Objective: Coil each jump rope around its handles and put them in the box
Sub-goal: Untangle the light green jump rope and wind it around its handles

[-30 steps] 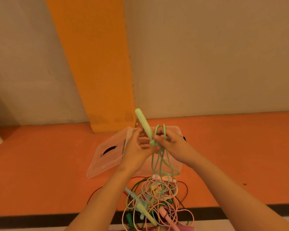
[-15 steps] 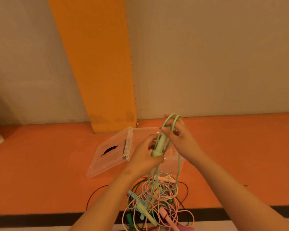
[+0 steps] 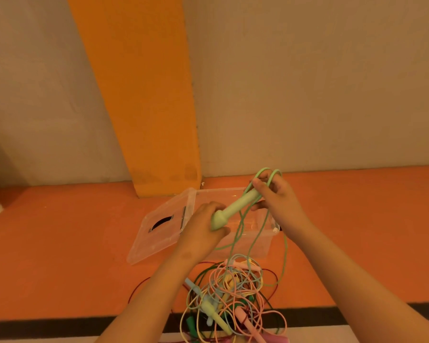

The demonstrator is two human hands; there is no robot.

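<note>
Head view: your left hand (image 3: 203,229) grips the bulbous end of the pale green handle (image 3: 235,209), which is tilted above the clear box (image 3: 274,230).
Right hand: your right hand (image 3: 278,196) pinches the handle's far end, with loops of the green cord (image 3: 264,170) over its fingers.
Cord: it hangs from your hands down to the tangled pile of jump ropes (image 3: 233,290) on the orange worktop (image 3: 60,256), just in front of the box.
Lid: the lid (image 3: 159,241) lies open against the box's left edge.
</note>
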